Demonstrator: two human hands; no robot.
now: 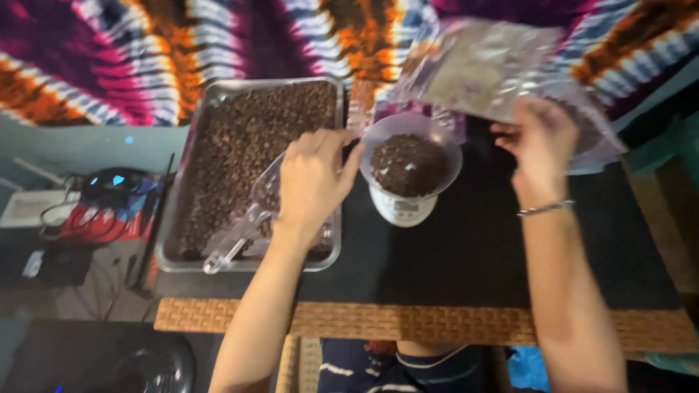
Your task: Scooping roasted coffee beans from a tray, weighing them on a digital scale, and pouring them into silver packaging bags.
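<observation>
While the clear plastic scoop is gripped by the left hand beside the round white scale bowl, the clear bag held by the right hand is best kept steady.

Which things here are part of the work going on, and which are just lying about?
In use: metal tray of brown beans, clear scoop, bowl of beans, white scale, clear bags, left hand, right hand.

Lying about: cables, dark round thing on the floor.
</observation>
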